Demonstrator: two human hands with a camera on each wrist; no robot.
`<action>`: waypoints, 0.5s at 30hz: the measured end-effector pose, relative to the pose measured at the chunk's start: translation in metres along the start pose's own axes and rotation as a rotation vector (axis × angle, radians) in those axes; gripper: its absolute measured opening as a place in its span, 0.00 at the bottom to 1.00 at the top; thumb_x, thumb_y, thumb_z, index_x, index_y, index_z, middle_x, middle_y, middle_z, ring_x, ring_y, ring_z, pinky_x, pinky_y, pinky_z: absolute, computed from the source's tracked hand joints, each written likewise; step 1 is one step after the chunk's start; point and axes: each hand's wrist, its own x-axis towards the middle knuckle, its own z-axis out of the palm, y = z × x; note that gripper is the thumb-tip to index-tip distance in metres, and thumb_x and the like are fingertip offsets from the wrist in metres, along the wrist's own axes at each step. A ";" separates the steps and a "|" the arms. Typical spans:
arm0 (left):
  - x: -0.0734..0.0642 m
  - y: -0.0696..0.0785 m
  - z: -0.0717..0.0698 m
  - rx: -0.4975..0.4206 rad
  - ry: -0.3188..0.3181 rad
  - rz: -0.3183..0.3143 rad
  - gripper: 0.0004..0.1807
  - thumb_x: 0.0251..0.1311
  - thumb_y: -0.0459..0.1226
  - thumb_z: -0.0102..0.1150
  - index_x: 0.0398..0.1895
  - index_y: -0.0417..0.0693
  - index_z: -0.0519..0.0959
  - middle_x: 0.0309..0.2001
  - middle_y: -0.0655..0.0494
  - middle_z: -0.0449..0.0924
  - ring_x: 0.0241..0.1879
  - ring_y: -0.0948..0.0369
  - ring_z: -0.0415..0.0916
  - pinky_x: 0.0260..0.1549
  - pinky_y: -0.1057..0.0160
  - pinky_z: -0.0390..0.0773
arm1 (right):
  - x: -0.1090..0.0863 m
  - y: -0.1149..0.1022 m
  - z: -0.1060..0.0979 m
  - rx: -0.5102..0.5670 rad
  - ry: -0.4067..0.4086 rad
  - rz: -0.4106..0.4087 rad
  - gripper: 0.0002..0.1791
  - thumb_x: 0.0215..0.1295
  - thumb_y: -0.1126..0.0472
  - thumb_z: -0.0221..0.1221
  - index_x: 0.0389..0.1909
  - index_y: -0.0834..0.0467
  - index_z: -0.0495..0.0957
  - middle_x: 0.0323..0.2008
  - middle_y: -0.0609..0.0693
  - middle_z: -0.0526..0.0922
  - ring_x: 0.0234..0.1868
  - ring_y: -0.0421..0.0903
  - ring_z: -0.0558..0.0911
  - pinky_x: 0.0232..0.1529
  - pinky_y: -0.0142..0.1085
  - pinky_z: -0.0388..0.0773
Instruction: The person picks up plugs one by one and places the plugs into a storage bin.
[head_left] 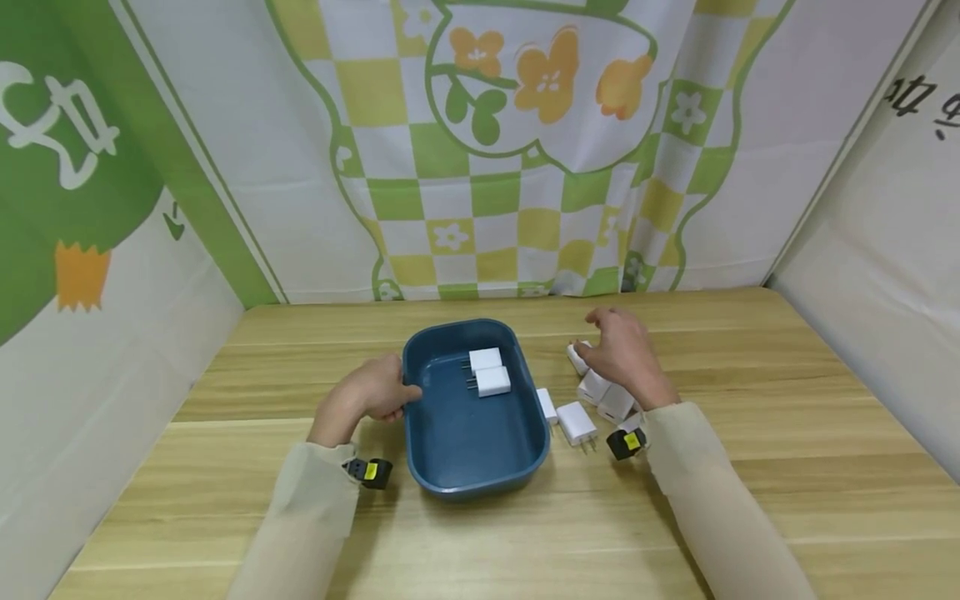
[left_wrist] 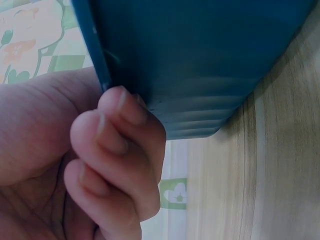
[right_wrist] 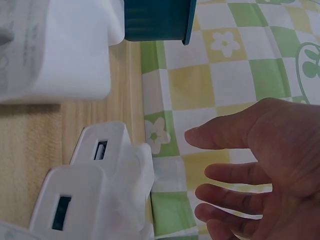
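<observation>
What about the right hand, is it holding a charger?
No, the right wrist view shows the right hand empty, a gap between its thumb and fingers.

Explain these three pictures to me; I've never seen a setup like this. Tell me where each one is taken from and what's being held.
There is no machine: each grip here is simply a person's bare hand. The widest picture comes from a camera on the head, looking forward and down. The other two come from cameras on the wrists, each watching its own hand.

On the wooden table stands a blue tray with two white chargers inside. More white chargers lie beside it, to the right in the head view; some show metal prongs.

The left grip holds the tray by its rim. The right grip is over the loose chargers, and its wrist view shows nothing between its fingers.
</observation>
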 end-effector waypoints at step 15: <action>0.001 0.000 0.000 -0.005 -0.005 -0.007 0.23 0.71 0.37 0.56 0.13 0.42 0.77 0.12 0.56 0.73 0.13 0.64 0.68 0.19 0.68 0.68 | 0.000 -0.002 0.011 -0.083 -0.076 0.045 0.32 0.61 0.52 0.69 0.59 0.70 0.76 0.55 0.70 0.78 0.56 0.69 0.76 0.58 0.59 0.71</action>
